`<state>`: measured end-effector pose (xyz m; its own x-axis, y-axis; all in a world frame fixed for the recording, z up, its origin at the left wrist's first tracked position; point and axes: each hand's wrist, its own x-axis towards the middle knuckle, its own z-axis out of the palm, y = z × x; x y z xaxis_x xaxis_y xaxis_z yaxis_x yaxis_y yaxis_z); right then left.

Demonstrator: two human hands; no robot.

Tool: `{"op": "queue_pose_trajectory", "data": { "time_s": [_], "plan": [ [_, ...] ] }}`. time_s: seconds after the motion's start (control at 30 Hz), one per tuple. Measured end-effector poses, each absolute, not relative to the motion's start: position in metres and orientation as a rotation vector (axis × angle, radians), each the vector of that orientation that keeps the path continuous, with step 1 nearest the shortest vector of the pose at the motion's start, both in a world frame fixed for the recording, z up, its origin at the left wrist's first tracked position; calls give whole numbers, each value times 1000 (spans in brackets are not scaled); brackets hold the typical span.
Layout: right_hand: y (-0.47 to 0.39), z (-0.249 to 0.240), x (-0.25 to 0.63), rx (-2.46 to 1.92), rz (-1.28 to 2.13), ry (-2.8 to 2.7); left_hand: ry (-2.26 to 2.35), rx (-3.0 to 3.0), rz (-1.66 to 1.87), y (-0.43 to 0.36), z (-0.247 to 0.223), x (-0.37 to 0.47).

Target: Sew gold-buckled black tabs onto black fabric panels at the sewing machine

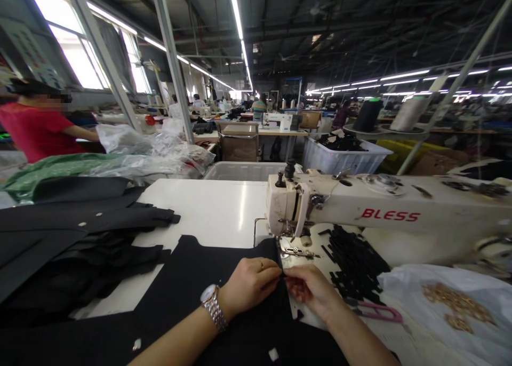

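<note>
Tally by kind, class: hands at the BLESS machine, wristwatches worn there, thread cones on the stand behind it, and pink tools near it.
Left hand, right hand: 2
Wristwatch: 1
Black cone, pale cone: 2
Pink tool: 1
Total: 6

So both hands meet at the edge of a black cloth (192,275) right by the needle end of a BLESS sewing machine (344,200), the left hand (252,283), watch (214,307) on its wrist, lying on top with fingertips at the edge while the right hand (310,288) pinches there too. Right of that there's a messy heap of black strips (356,259), some pink snips (380,311) and a white bag (408,280) with gold-ish bits (456,302) on it. Over left, more dark pieces (60,219) are piled up on the white table (212,206), with someone in red (40,123) beyond.
</note>
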<state>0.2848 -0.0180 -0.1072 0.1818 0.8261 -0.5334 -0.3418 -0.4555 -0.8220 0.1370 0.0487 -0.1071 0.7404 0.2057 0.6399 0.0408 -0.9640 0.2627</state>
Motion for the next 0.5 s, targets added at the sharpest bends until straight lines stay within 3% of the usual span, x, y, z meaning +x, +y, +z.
{"op": "queue_pose_trajectory", "data": {
  "time_s": [0.3, 0.37, 0.5],
  "plan": [
    [-25, -101, 286, -1580, 1352, -694, 206, 2779, 995, 51, -111, 140],
    [-41, -102, 285, -1663, 1051, -982, 207, 2857, 931, 61, -111, 145],
    [-80, -128, 280, -1701, 21, -1851, 270, 3044, 806, 88, -117, 157]
  ]
}}
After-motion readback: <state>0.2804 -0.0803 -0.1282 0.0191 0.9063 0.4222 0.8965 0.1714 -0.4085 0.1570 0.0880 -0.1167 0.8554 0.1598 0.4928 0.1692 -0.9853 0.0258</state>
